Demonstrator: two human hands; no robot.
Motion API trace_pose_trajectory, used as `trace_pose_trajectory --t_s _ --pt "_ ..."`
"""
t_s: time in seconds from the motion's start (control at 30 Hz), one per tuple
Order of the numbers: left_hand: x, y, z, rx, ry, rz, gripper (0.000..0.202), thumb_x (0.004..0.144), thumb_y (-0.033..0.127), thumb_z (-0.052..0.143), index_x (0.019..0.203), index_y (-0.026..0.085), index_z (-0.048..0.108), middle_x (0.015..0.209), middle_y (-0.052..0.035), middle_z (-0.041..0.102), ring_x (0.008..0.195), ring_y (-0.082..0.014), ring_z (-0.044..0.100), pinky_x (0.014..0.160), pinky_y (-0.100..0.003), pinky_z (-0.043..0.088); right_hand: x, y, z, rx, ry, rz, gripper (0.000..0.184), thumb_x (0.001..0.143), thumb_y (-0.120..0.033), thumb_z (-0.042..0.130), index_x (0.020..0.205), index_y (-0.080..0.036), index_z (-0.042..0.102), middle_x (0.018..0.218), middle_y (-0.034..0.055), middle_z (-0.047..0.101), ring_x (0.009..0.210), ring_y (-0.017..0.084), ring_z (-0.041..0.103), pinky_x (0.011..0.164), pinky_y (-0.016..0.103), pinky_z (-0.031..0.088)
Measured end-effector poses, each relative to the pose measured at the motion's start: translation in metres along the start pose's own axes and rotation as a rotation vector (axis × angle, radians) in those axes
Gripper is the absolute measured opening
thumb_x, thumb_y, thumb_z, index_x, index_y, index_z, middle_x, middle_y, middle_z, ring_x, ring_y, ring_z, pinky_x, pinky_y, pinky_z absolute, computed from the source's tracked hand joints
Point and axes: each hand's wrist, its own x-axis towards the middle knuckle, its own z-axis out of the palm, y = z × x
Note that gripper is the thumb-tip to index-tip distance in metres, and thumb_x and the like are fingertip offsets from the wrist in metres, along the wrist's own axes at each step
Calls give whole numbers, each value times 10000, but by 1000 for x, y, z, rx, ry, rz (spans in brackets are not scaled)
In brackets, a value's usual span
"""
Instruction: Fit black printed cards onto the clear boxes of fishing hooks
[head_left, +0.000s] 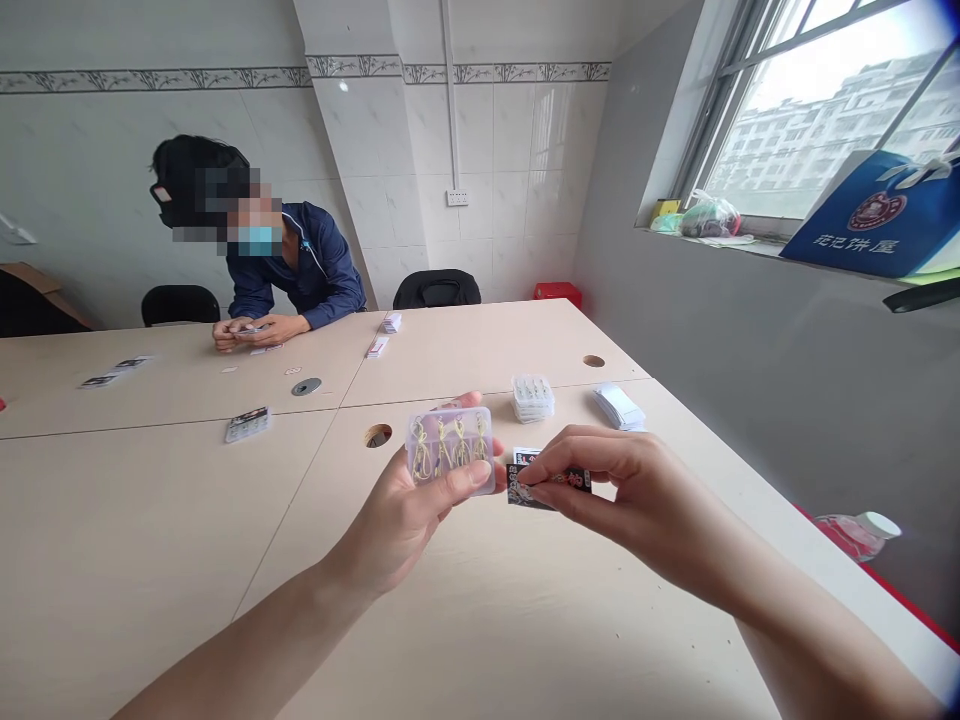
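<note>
My left hand [409, 515] grips a small clear plastic box [450, 447] with several gold fish hooks inside, raised above the beige table [480, 620]. My right hand [611, 485] pinches a small black printed label card [547, 485] by its edge, just right of the box and nearly touching it. Both hands hover over the table's near right section.
A stack of clear boxes [532, 398] and a pile of white cards [619, 407] lie beyond my hands. Another person [289, 270] sits at the far left side, hands on the table. A cable hole [378, 436], a packet [247, 424] and a bottle [859, 533] are nearby.
</note>
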Motion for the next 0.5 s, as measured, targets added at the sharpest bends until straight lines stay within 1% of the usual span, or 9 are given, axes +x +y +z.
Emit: trace_pose_trajectory --t_s 0.1,0.2,0.37,0.5 --pt "2 1 -1 55 46 55 640 832 250 699 1397 346 413 1031 9 668 923 -162 652 917 -338 498 -1 -2 0 -23 13 -19 108 916 -262 615 882 -288 715 863 -36 697 741 118 605 620 232 452" --pt "2 3 -1 69 76 81 615 819 252 712 1365 345 443 1040 11 652 921 -173 655 934 -374 491 -1 -3 -1 -9 20 -22 98 917 -267 614 893 -290 707 870 -46 702 742 110 606 606 217 451" --pt "-3 3 6 88 76 17 751 762 253 762 1409 354 395 1028 -10 664 951 -198 631 870 -361 495 -2 -6 1 -15 20 -23 107 904 -211 609 899 -279 692 840 -52 702 709 107 589 585 214 442" --pt "-7 2 10 60 64 -23 786 730 230 790 1401 347 396 1015 -6 661 916 -175 616 813 -322 499 -2 -7 7 -27 46 -6 117 876 -168 620 910 -268 670 823 -52 690 679 105 576 571 216 437"
